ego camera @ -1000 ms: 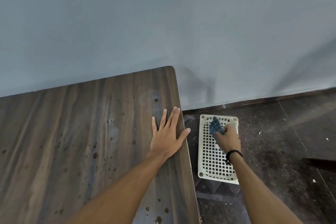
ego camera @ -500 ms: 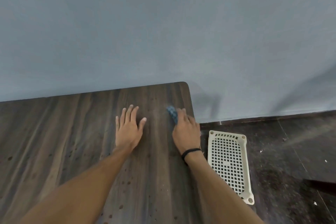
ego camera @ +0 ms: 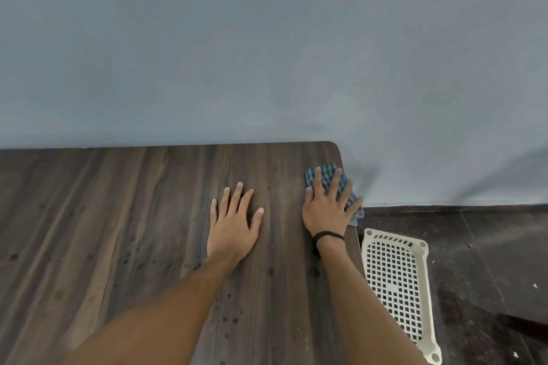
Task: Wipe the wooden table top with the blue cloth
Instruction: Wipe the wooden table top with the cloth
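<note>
My right grip (ego camera: 326, 210) lies flat, fingers straight, on the blue cloth (ego camera: 324, 170) at the counter's (ego camera: 118, 216) far right corner, left grip (ego camera: 234, 228) flat and empty nearby, so I'd press evenly and sweep leftward in overlapping strokes, as the cloth's edge seems to overhang.

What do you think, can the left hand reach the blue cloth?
Probably yes. The left hand lies flat on the table, only bare wood between it and the blue cloth under the right hand.
</note>
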